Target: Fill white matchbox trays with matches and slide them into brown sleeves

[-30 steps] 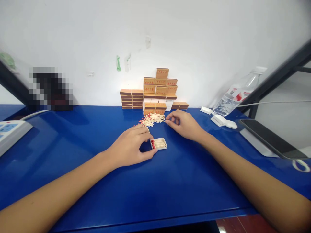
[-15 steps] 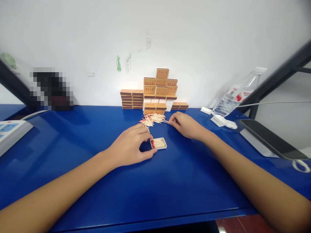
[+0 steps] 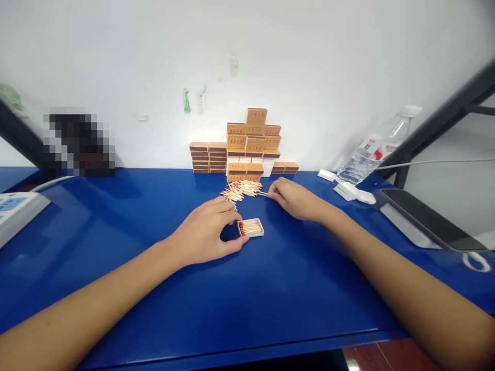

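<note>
My left hand (image 3: 204, 229) rests on the blue table (image 3: 247, 288), its thumb and fingers pinching the left end of a small open matchbox tray (image 3: 251, 227) holding red-tipped matches. Behind the tray lies a loose pile of matches (image 3: 242, 190). My right hand (image 3: 292, 197) sits at the right edge of that pile, fingertips pinched on matches. Stacked brown matchboxes (image 3: 247, 147) stand against the white wall.
A clear water bottle (image 3: 373, 152) leans at the back right, with small white pieces (image 3: 350, 190) beside it. A dark phone (image 3: 429, 219) lies on a stand at right. A white power strip (image 3: 17, 211) sits at far left.
My right hand has slid slightly left toward the match pile and its fingers have closed on matches. The left hand and tray have stayed put.
</note>
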